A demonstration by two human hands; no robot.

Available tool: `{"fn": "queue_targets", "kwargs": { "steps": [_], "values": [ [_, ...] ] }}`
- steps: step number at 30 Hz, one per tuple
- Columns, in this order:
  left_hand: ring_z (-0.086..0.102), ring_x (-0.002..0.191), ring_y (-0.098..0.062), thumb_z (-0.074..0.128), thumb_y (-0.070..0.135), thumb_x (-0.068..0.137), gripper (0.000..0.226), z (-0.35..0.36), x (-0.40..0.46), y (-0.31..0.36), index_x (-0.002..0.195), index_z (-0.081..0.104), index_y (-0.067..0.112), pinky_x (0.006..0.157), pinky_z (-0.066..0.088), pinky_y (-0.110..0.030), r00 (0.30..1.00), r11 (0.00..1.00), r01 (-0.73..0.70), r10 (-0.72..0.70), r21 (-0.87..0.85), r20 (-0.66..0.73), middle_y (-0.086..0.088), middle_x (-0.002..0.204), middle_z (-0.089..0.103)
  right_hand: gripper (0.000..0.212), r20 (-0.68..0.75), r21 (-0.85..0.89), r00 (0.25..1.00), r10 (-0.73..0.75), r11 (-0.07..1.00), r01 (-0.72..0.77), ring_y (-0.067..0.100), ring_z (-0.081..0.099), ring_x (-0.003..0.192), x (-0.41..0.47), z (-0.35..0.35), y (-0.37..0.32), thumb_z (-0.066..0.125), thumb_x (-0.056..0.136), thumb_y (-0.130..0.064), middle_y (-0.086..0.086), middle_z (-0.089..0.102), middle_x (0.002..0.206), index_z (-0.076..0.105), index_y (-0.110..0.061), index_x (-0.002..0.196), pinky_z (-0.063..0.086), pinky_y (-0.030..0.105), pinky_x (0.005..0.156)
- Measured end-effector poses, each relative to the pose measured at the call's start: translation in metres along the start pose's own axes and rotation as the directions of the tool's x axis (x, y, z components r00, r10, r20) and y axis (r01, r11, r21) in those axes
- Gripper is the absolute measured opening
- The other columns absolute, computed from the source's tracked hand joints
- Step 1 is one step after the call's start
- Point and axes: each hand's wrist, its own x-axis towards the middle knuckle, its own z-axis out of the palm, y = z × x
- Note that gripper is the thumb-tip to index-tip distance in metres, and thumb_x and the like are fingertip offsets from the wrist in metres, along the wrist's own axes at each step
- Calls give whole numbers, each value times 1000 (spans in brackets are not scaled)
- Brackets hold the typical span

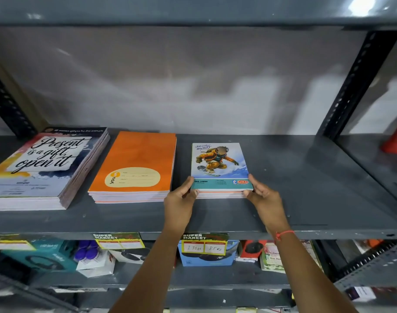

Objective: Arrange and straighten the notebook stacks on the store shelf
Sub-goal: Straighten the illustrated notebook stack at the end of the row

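Teal-edged notebook stack [220,168] — hands flanking

Both hands grip the near corners of a snowboarder notebook stack [220,168] on a grey shelf [306,199], left hand [181,197] and right hand [263,195] on either side. An orange stack [136,163] and a lettered stack [44,166] lie to its left.

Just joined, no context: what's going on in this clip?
A person is tidying notebook stacks on a grey metal shelf. The left hand and right hand grip the near corners of the snowboarder-cover stack, which rests on the shelf. To its left sit an orange stack and a "Present is a gift" stack, untouched and somewhat fanned. Price tags hang below.
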Motion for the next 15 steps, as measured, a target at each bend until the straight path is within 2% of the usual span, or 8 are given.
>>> {"fn": "queue_targets", "kwargs": {
  "steps": [3, 5, 7, 11, 14, 15],
  "values": [
    [53, 98, -11, 57, 6, 88, 42, 0, 1, 0, 129, 53, 10, 82, 49, -16, 1000, 1000, 7, -8, -16, -14, -10, 126, 60, 49, -9, 4, 1000, -7, 1000, 7, 14, 53, 108, -1, -1, -1, 54, 90, -9, -5, 58, 114, 43, -15, 138, 43, 32, 103],
    [55, 92, -8, 57, 5, 88, 41, 1, 2, -1, 129, 54, 10, 77, 48, -12, 1000, 1000, 0, 0, -20, -21, -10, 125, 61, 48, -12, 7, 1000, -11, 1000, 11, 14, 52, 108, -1, 0, -1, 54, 90, -8, -4, 57, 114, 44, -14, 137, 42, 36, 106],
    [54, 95, -9, 57, 5, 87, 41, 2, 3, -3, 128, 54, 10, 69, 50, -8, 999, 1000, -4, 3, -19, -35, -10, 126, 61, 48, -17, -10, 1000, -15, 1000, 15, 15, 52, 107, -1, 1, 0, 54, 90, -9, -3, 57, 114, 44, -13, 137, 43, 37, 105],
    [53, 102, -11, 58, 4, 87, 38, 5, 5, -6, 125, 57, 6, 64, 47, 1, 996, 1000, -17, 16, -6, -82, -12, 127, 62, 45, -51, -35, 999, -7, 999, 6, 15, 53, 99, 2, 1, 1, 54, 90, -9, -2, 57, 110, 47, -13, 135, 49, 32, 93],
    [53, 104, -11, 58, 2, 86, 37, 6, 6, -8, 123, 57, 3, 64, 46, 3, 996, 999, -34, 34, 3, -85, -13, 127, 62, 45, -62, -25, 998, 11, 1000, -12, 15, 53, 97, 4, 2, 2, 55, 90, -11, -1, 58, 109, 49, -15, 134, 53, 25, 77],
    [52, 105, -11, 58, 2, 86, 37, 6, 7, -10, 123, 57, 2, 64, 46, 4, 995, 999, -41, 41, 2, -93, -13, 128, 61, 45, -64, -19, 998, 14, 1000, -15, 16, 53, 98, 4, 1, 3, 56, 89, -11, -1, 58, 109, 49, -15, 134, 52, 24, 76]
  ]
}}
